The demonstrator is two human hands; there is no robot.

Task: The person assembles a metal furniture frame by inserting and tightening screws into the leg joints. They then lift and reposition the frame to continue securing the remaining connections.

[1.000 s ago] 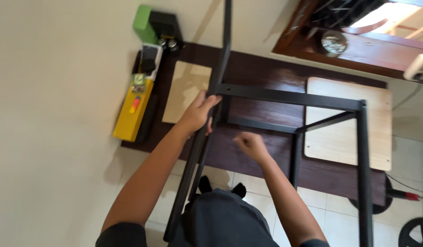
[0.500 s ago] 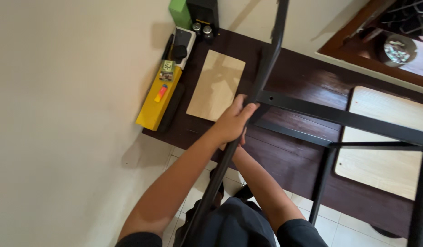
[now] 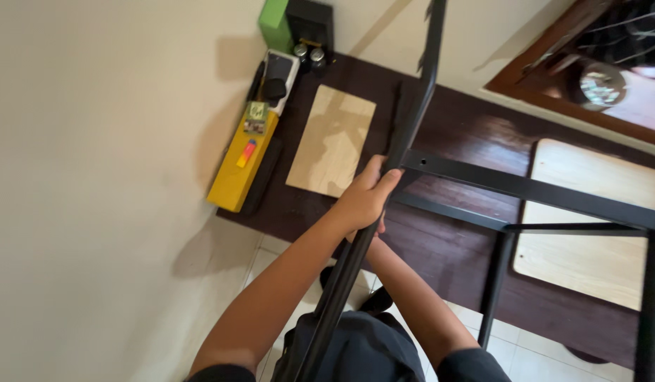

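Clearly, from the head camera, our left hand (image 3: 363,201) is wrapped shut around the long black metal frame bar (image 3: 412,120), just below its joint with the crossbar (image 3: 525,189). Our right hand sits hidden behind that bar — we cannot tell its grip. Best we keep the upright steady, clear of the pale wooden board (image 3: 332,140).
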